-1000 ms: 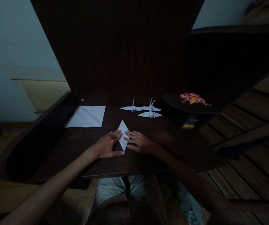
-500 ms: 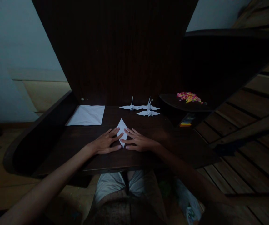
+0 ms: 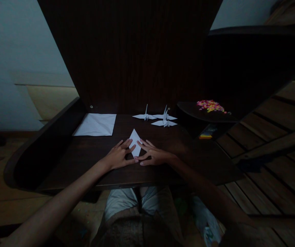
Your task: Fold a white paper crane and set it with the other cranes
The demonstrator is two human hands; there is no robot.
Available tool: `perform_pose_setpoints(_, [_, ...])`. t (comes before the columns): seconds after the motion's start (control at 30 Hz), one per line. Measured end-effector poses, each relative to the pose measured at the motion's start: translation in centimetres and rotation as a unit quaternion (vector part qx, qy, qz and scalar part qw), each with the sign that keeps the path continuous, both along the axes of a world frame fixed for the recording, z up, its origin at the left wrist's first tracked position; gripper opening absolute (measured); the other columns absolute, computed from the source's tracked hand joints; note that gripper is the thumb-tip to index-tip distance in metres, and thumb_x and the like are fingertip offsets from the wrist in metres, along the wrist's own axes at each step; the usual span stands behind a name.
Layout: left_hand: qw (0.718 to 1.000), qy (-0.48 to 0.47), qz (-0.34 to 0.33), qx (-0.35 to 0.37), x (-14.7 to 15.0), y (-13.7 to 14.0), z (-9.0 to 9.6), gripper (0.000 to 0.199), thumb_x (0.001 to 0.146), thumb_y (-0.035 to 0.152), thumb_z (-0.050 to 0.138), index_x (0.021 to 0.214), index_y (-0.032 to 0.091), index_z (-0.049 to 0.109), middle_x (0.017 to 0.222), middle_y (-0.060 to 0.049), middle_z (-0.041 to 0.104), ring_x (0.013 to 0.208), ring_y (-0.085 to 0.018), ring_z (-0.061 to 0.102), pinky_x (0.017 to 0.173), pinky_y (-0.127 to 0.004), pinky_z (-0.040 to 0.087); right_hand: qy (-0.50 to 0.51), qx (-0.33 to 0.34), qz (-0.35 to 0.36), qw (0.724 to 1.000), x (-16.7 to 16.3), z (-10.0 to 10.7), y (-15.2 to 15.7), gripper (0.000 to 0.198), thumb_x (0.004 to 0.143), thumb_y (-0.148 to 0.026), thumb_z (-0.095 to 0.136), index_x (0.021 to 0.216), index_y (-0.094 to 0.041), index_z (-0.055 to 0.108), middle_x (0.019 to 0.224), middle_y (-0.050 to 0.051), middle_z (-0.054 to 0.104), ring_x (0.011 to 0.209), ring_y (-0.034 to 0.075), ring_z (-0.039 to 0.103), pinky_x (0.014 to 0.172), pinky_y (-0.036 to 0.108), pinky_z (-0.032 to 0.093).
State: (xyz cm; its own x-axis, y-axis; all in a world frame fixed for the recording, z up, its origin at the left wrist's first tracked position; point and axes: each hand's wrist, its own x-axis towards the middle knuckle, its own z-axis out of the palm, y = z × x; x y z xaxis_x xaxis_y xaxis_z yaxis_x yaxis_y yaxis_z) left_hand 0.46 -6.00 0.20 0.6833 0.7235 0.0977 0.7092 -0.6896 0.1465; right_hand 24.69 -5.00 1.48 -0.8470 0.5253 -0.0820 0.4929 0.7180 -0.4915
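A small white sheet of folded origami paper (image 3: 135,143), diamond-shaped, lies flat on the dark wooden desk (image 3: 85,161). My left hand (image 3: 119,154) rests with spread fingers on its left edge, the thumb at the near tip. From the other side my right hand (image 3: 154,153) lies over the right edge, fingers apart, one fingertip close to the left thumb at the near corner. Both hands are open. Behind them stand three white paper cranes (image 3: 165,122) near the back panel. To the left lies a stack or sheet of white square paper (image 3: 96,124).
A raised dark corner shelf (image 3: 188,109) at the right bears a pile of small colourful pieces (image 3: 210,105). Under it is a rainbow-coloured item (image 3: 206,136). A curved side panel (image 3: 19,171) bounds the desk at left, wooden slats (image 3: 278,137) at right.
My left thumb and a right fingertip have come together at the paper's near tip. The whole view has shifted slightly; the paper stays flat between my hands.
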Motion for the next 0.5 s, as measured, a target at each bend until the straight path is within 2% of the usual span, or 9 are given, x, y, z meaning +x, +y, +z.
perform_pose_setpoints(0.17, [0.999, 0.025, 0.012, -0.018, 0.1, 0.0, 0.5, 0.079, 0.081, 0.073, 0.041, 0.14, 0.02, 0.043, 0.15, -0.016, 0.032, 0.14, -0.027, 0.028, 0.114, -0.046, 0.021, 0.016, -0.005, -0.003, 1.0, 0.2, -0.3, 0.2, 0.038, 0.085, -0.037, 0.062, 0.123, -0.034, 0.06, 0.157, 0.0, 0.005, 0.144, 0.03, -0.008, 0.115, 0.054, -0.004])
perform_pose_setpoints(0.23, [0.999, 0.026, 0.003, -0.024, -0.1, 0.0, 0.5, 0.074, 0.085, 0.069, 0.038, 0.141, 0.021, 0.041, 0.151, -0.014, 0.03, 0.141, -0.026, 0.026, 0.114, -0.046, 0.02, 0.033, -0.01, -0.017, 0.999, 0.2, -0.5, 0.3, 0.045, 0.085, -0.035, 0.062, 0.129, -0.033, 0.054, 0.157, 0.002, 0.01, 0.144, 0.029, -0.003, 0.115, 0.054, -0.001])
perform_pose_setpoints(0.37, [0.999, 0.023, -0.023, -0.024, -0.7, 0.3, 0.7, 0.055, 0.096, 0.048, 0.032, 0.145, 0.023, 0.033, 0.152, -0.012, 0.028, 0.141, -0.025, 0.025, 0.112, -0.045, 0.021, 0.085, -0.008, -0.082, 0.993, 0.3, -1.1, 0.8, 0.063, 0.086, -0.031, 0.06, 0.143, -0.029, 0.034, 0.152, 0.005, 0.029, 0.144, 0.024, 0.017, 0.117, 0.05, 0.012])
perform_pose_setpoints(0.5, [0.999, 0.007, -0.028, -0.04, -1.3, 1.5, 1.3, 0.057, 0.097, 0.04, 0.035, 0.149, 0.024, 0.02, 0.148, -0.012, 0.039, 0.136, -0.026, 0.035, 0.105, -0.046, 0.03, 0.107, 0.014, -0.138, 0.985, 0.3, -1.4, 1.5, 0.055, 0.086, -0.03, 0.06, 0.138, -0.023, 0.045, 0.145, 0.009, 0.043, 0.136, 0.024, 0.037, 0.113, 0.045, 0.027])
